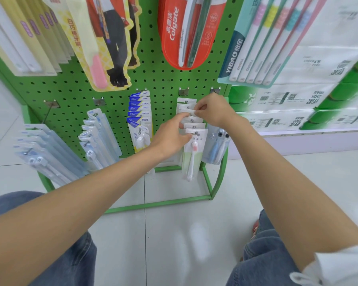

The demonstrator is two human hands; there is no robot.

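A row of white-and-green toothbrush packs (192, 149) hangs on a metal hook (195, 132) low on the green pegboard rack (161, 79). My right hand (212, 110) pinches the top edge of one pack near the back of that hook. My left hand (171, 135) reaches in from the left, its fingers curled against the tops of the front packs. The frontmost pack shows a white brush with a pink head.
Blue Frog packs (140, 118) hang to the left, clear toothbrush packs (99, 137) further left, a blue brush pack (216, 145) to the right. Colgate (186, 32) and Yibao (256, 44) packs hang above. Tissue bales (310, 100) sit right. My knees are on the tiled floor.
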